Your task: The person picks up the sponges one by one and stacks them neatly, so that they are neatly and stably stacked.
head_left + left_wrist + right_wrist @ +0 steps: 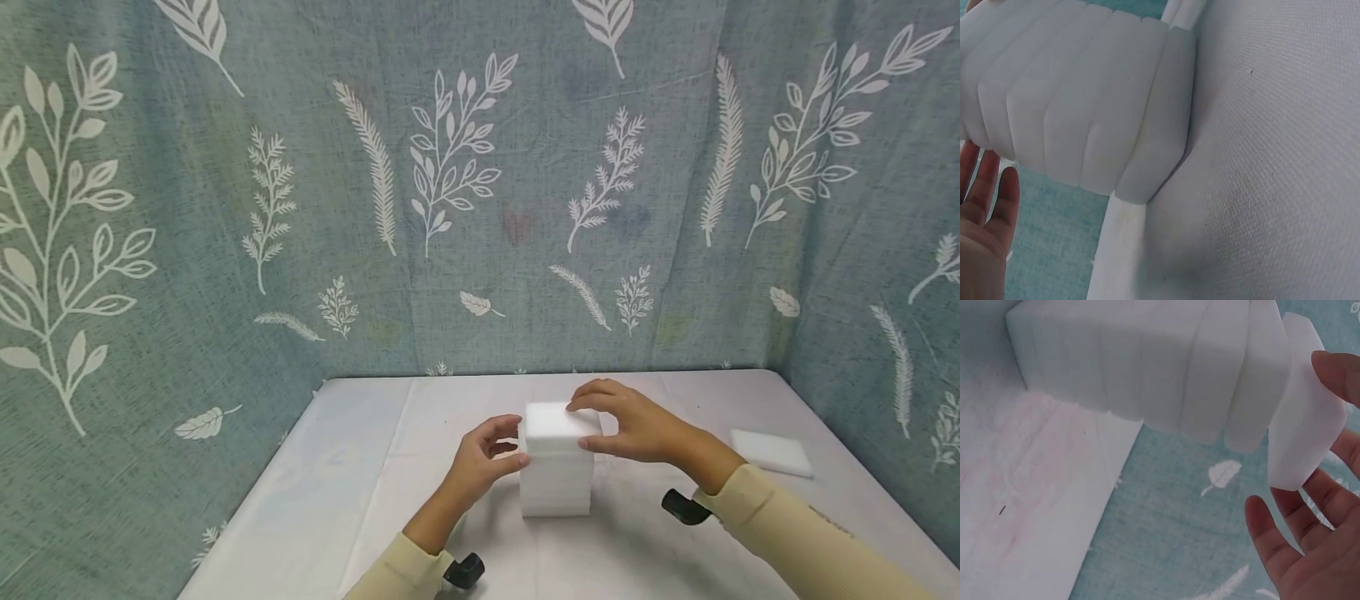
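A tall stack of white sponge blocks (557, 487) stands on the table, its layers showing in both wrist views. My right hand (637, 425) pinches the top sponge (1304, 419) between thumb and fingers. In the right wrist view this sponge sits slightly tilted against the one below. At the stack's upper left is my left hand (480, 458), thumb near the front corner and fingers toward the back. Its fingers (984, 181) look relaxed in the left wrist view, tips at the stack's side; whether they press on it is unclear.
One flat white sponge (772, 452) lies apart on the right side of the table (360, 483). A leaf-patterned blue-green curtain (480, 208) encloses the back and sides. Dark wrist-worn devices (686, 507) hang under both sleeves.
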The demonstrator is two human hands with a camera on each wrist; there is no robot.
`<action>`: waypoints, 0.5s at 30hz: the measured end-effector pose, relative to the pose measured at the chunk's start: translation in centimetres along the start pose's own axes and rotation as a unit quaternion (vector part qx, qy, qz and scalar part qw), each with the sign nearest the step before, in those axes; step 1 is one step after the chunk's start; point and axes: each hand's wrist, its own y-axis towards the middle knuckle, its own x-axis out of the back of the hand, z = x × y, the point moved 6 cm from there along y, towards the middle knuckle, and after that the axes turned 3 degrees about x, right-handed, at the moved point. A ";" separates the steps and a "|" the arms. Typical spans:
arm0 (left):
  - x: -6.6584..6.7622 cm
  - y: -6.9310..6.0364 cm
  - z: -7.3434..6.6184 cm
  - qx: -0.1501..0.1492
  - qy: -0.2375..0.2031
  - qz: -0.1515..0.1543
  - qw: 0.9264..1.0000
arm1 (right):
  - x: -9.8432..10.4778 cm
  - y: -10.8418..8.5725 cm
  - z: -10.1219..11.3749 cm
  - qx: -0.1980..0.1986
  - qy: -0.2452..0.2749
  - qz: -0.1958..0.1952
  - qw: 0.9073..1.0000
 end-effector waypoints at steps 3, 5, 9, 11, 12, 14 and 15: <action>0.1 0.0 -0.1 -0.005 0.007 -0.004 1.000 | -0.1 0.1 0.1 0.001 0.004 0.006 1.000; 0.1 0.0 -0.1 -0.007 0.007 -0.004 1.000 | -0.2 0.2 0.3 0.000 0.006 0.008 1.000; 0.0 0.0 0.0 -0.006 -0.003 -0.001 1.000 | -0.3 0.4 0.4 -0.002 0.012 0.007 1.000; 0.0 0.0 0.0 -0.003 -0.007 0.001 1.000 | -0.4 0.4 0.4 -0.002 0.012 0.008 1.000; 0.0 0.1 0.1 -0.001 -0.007 0.002 1.000 | -0.5 0.4 0.4 -0.001 0.012 0.008 1.000; 0.0 0.1 0.2 0.003 -0.006 0.003 1.000 | -0.6 0.5 0.4 -0.001 0.012 0.009 1.000; 0.0 0.1 0.2 0.004 -0.004 0.003 1.000 | -0.6 0.5 0.4 0.000 0.012 0.010 1.000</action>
